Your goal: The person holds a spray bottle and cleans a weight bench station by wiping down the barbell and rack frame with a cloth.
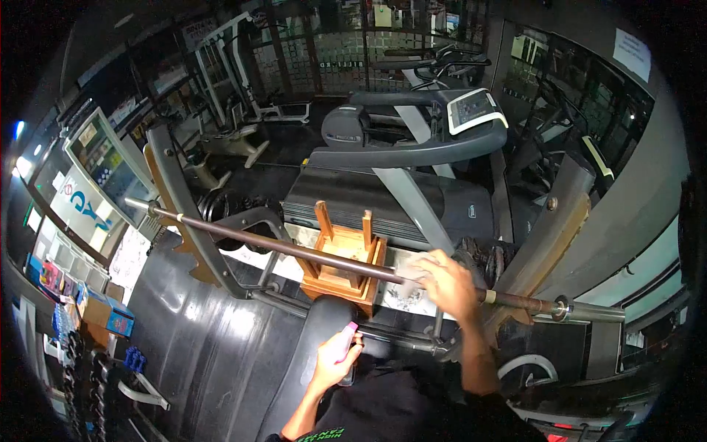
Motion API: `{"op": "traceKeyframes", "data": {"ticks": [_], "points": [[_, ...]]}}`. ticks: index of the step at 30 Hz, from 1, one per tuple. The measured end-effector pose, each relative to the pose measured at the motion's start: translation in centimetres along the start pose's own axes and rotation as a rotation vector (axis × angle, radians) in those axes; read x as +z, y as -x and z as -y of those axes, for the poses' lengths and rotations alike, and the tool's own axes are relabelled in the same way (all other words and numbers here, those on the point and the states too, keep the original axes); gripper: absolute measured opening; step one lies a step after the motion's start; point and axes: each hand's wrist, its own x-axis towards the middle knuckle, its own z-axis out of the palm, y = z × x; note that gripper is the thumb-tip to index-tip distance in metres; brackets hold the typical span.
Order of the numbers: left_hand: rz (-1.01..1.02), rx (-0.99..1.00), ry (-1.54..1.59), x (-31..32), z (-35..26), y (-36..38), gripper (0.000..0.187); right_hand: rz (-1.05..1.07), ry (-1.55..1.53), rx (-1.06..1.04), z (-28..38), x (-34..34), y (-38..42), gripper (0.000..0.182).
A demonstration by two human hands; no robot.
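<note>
The left hand point(331, 361) grips a pink bottle point(345, 342). Ahead of it, the right hand point(446, 286) holds a cloth point(409, 274) at the bar point(324, 256); the cloth, held loosely, could fall.

Treadmill point(390, 195): big and black, with slanted gray posts point(417, 210).
Wooden stool point(340, 287): legs up, close to the treadmill's long edge.
Blue dumbbells point(135, 359): near the left edge of the black floor point(213, 346).
White paper point(632, 55): high on the wall point(652, 140).
</note>
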Motion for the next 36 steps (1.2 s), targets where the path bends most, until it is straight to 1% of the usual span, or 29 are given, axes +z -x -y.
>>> {"op": "traceKeyframes", "data": {"ticks": [1, 2, 3, 4, 6, 7, 8, 9, 10, 12, 13, 15, 17, 18, 20, 22, 23, 24, 26, 27, 28, 29, 30, 32, 33, 34, 36], "points": [[0.0, 0.028, -0.026, 0.2, -0.2, -0.2, 0.023, -0.108, -0.109, 0.006, 2.3, 0.3, -0.7, 0.037], [0.0, 0.049, -0.051, 0.4, -0.3, -0.2, 0.024, -0.186, -0.089, 0.014, 2.8, 2.6, -1.0, 0.04], [-0.009, 0.031, -0.018, 0.6, 0.0, -0.1, 0.026, -0.198, -0.106, -0.01, 3.8, 4.0, -1.4, 0.042], [-0.004, 0.07, -0.051, 0.7, -0.2, -0.2, 0.026, -0.2, -0.036, -0.064, 3.7, 6.0, -1.5, 0.044], [-0.016, 0.078, -0.004, 1.1, -0.7, -0.3, 0.026, -0.154, 0.188, -0.129, 3.5, 7.9, -1.1, 0.05], [-0.009, 0.078, -0.034, 1.1, -0.9, -0.3, 0.026, -0.162, 0.156, -0.098, 3.3, 8.2, -0.7, 0.052], [-0.004, 0.079, -0.066, 1.0, -1.2, -0.3, 0.026, -0.167, 0.147, -0.104, 3.3, 7.8, -0.4, 0.052], [-0.014, 0.129, -0.124, 1.0, -1.4, -0.4, 0.025, -0.128, 0.109, -0.092, 3.2, 6.8, 0.0, 0.052], [-0.016, 0.127, -0.129, 0.9, -1.2, -0.3, 0.025, -0.087, 0.075, -0.077, 2.9, 5.8, 0.5, 0.052], [-0.033, 0.084, -0.106, 0.8, -0.3, 0.2, 0.025, -0.11, 0.136, -0.084, 2.0, 4.0, 1.5, 0.05], [-0.077, 0.094, -0.081, 0.9, -0.2, 0.3, 0.024, -0.117, 0.158, -0.056, 1.3, 3.3, 2.1, 0.05], [-0.093, 0.087, -0.064, 0.7, -0.1, 0.5, 0.024, -0.118, 0.179, -0.037, 0.3, 1.4, 3.3, 0.05], [-0.113, 0.076, -0.047, 0.5, 0.1, 1.1, 0.024, -0.062, 0.22, 0.16, 0.2, -0.3, 4.7, 0.049], [-0.147, 0.078, -0.048, 0.4, 0.2, 1.3, 0.022, -0.061, 0.22, 0.154, 0.4, 0.0, 5.2, 0.049], [-0.179, 0.072, -0.048, 0.4, -0.1, 1.5, 0.021, -0.162, -0.01, 0.158, 1.1, 0.3, 6.2, 0.047], [-0.273, 0.016, -0.019, 0.4, -1.3, 1.8, 0.018, -0.121, -0.289, 0.224, 3.1, 2.0, 6.4, 0.051], [-0.311, 0.038, -0.003, 0.6, -1.4, 1.8, 0.017, -0.099, -0.372, 0.179, 3.5, 3.7, 6.7, 0.052], [-0.304, 0.039, -0.006, 0.4, -1.3, 1.7, 0.017, -0.081, -0.454, 0.129, 3.7, 5.5, 6.7, 0.052], [-0.299, -0.006, 0.041, 0.1, -0.8, 2.1, 0.018, -0.022, -0.722, 0.16, 4.0, 9.8, 6.5, 0.045], [-0.328, 0.05, 0.018, 0.1, -0.2, 2.1, 0.018, -0.036, -0.884, 0.291, 2.5, 14.8, 7.3, 0.04], [-0.322, 0.052, 0.014, -0.1, -0.2, 2.1, 0.018, -0.05, -1.044, 0.42, 1.7, 18.6, 7.9, 0.037], [-0.31, 0.08, -0.036, -0.3, -0.2, 2.1, 0.019, -0.007, -1.275, 0.496, 2.1, 18.7, 6.6, 0.034], [-0.3, 0.108, -0.084, -0.4, -0.2, 2.2, 0.019, 0.002, -1.536, 0.68, 1.1, 21.4, 6.3, 0.032], [-0.309, 0.09, -0.076, -0.3, -0.5, 2.5, 0.019, 0.067, -2.158, 0.909, 1.4, 20.4, 3.6, 0.031], [-0.319, 0.071, -0.067, -0.3, -0.7, 2.7, 0.019, 0.113, -2.226, 0.902, 0.8, 21.6, 2.8, 0.035], [-0.323, 0.072, -0.068, -0.3, -0.8, 2.8, 0.019, 0.118, -2.226, 0.9, 1.0, 21.0, 1.9, 0.035], [-0.32, 0.076, -0.154, -0.3, -0.9, 3.1, 0.018, 0.271, -2.474, 0.954, 1.7, 19.2, 0.1, 0.037]]}}
